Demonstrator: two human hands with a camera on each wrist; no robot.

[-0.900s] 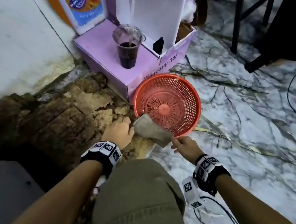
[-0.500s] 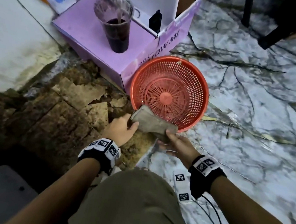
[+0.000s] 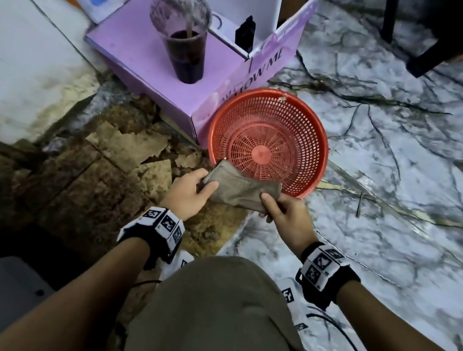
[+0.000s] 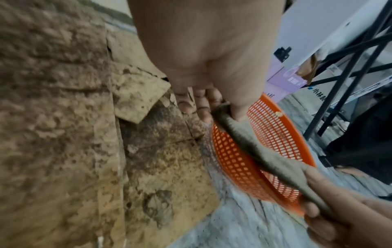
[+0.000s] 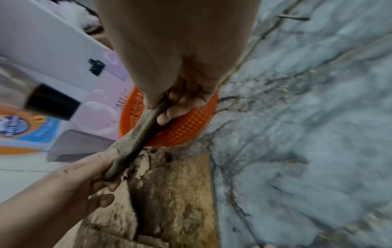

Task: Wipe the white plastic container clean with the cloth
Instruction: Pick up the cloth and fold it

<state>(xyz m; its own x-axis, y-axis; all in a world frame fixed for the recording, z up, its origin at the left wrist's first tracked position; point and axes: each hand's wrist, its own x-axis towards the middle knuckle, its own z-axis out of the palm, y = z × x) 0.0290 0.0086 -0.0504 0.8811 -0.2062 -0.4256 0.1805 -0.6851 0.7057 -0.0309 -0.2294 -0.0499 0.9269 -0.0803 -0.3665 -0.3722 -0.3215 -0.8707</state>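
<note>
Cloth [image 3: 241, 190]: drab grey-brown, folded, held taut between left hand [image 3: 189, 196] and right hand [image 3: 286, 218], each pinching one end with thumb on top; just beyond them, an empty red mesh basket [image 3: 268, 145] on the marbled floor [image 3: 398, 197]. Purple box [image 3: 194, 88] past the basket reads "HOW ME". Earlier, the right hand lay off the cloth; now it grips it.

**A:** anyone spot the white container? Nothing like it shows near the red basket [image 3: 267, 147].

**B:** nope. The cloth [image 3: 241, 190] covers the basket's near rim, and the purple box [image 3: 178, 80] behind the basket is cut off up top.
</note>
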